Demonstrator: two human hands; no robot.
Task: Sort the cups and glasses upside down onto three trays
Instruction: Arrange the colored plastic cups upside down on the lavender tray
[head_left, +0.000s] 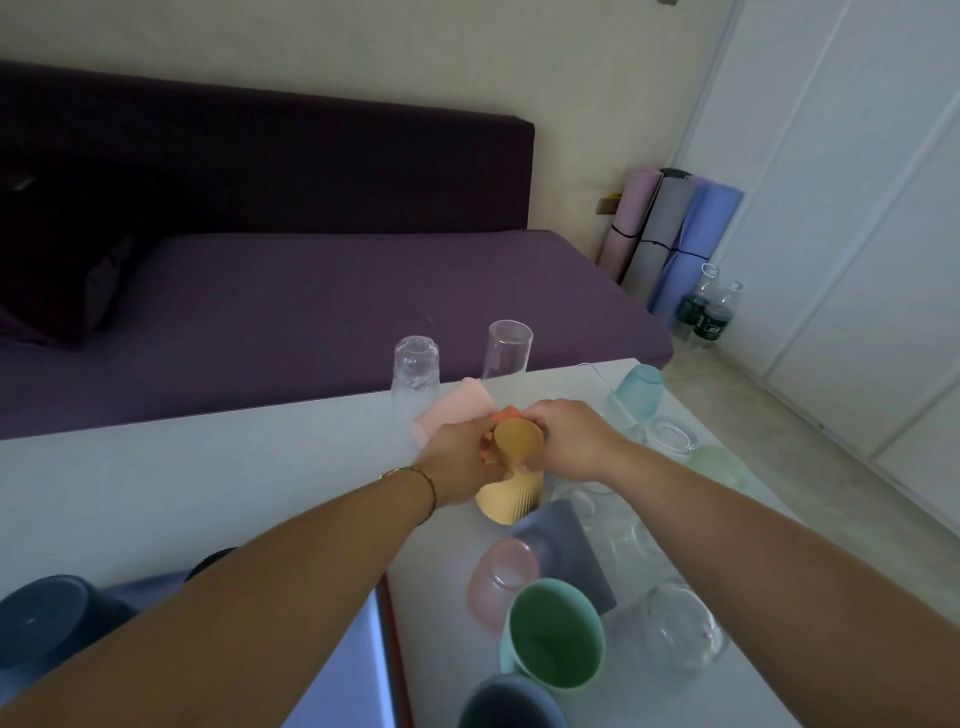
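While both the left hand (457, 460) and right hand (569, 441) grip the yellow cup (511, 470), clear glasses (415, 371) stand beyond, and a green cup (553, 636) sits nearer.

Near the middle of the table (208, 467), the left hand (457, 462) and right hand (566, 441) close on an inverted ribbed cup (511, 478) from its left and right sides. Two upright glasses (415, 374) stand behind it at the far edge, and a group of glasses (670, 436) occupies the far right corner. An open cup (553, 634) stands at the near edge, with an inverted glass (501, 577) just behind it and a dark cup (41, 623) at the near left corner.
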